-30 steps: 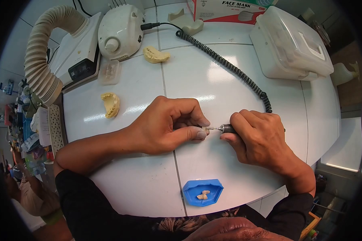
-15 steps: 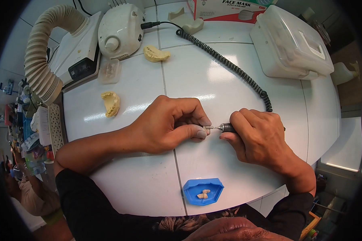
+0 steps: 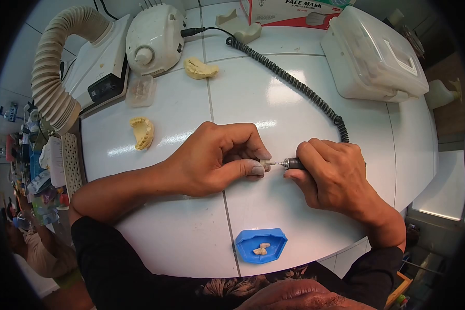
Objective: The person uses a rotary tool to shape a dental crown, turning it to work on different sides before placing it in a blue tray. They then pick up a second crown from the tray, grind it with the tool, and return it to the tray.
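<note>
Near the middle of the white tiled table, my left hand [image 3: 219, 160] pinches a small whitish piece [image 3: 264, 164] between thumb and fingers, which partly cover it. My right hand [image 3: 333, 178] is closed around a dark rotary handpiece [image 3: 293, 163]. Its thin metal bit points left and meets the small piece. A black coiled cord [image 3: 299, 85] runs from behind my right hand up to the back of the table. Below my hands sits a blue tray [image 3: 241, 249] holding several small tooth-coloured pieces [image 3: 261, 249].
Yellowish dental casts [image 3: 142, 133] lie at left and back. Behind stand a white control unit [image 3: 152, 44], a ribbed hose [image 3: 49, 62], a small clear box [image 3: 140, 92] and a mask box [image 3: 294, 14]. A lidded case [image 3: 372, 57] is back right. Another person's arm [image 3: 41, 243] shows far left.
My right hand and the handpiece have shifted very slightly. Both hands keep their grip.
</note>
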{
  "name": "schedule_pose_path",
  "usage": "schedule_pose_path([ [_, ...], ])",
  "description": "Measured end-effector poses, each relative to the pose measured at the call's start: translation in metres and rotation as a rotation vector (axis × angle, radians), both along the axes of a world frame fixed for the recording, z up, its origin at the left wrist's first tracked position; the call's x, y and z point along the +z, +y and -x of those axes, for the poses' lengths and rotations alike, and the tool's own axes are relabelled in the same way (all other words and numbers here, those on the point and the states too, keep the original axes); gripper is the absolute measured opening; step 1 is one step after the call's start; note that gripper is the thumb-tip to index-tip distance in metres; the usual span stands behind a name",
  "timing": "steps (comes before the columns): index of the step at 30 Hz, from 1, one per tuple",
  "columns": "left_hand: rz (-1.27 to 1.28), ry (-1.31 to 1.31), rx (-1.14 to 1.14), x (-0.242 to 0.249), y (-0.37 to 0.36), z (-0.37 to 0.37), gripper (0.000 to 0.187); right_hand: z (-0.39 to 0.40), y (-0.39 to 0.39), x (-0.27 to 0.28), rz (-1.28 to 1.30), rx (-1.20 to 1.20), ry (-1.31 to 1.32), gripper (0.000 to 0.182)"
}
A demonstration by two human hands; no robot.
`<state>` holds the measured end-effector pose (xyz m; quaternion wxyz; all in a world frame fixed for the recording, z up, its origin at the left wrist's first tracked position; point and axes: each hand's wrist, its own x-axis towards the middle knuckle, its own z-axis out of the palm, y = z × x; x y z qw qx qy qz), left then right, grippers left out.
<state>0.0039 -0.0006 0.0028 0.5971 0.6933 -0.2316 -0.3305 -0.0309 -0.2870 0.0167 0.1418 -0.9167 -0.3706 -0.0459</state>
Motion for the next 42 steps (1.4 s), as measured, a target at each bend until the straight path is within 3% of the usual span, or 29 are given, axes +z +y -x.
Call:
schedule_pose_path([
  [8, 0.117, 0.063, 0.033, -0.009, 0.001, -0.001, 0.014, -0.001, 0.0, -0.001, -0.027, -0.012, -0.009, 0.041],
  [42, 0.067, 0.133, 0.051, 0.002, -0.001, -0.004, 0.01, 0.001, 0.004, -0.002, -0.014, -0.014, -0.044, 0.039],
])
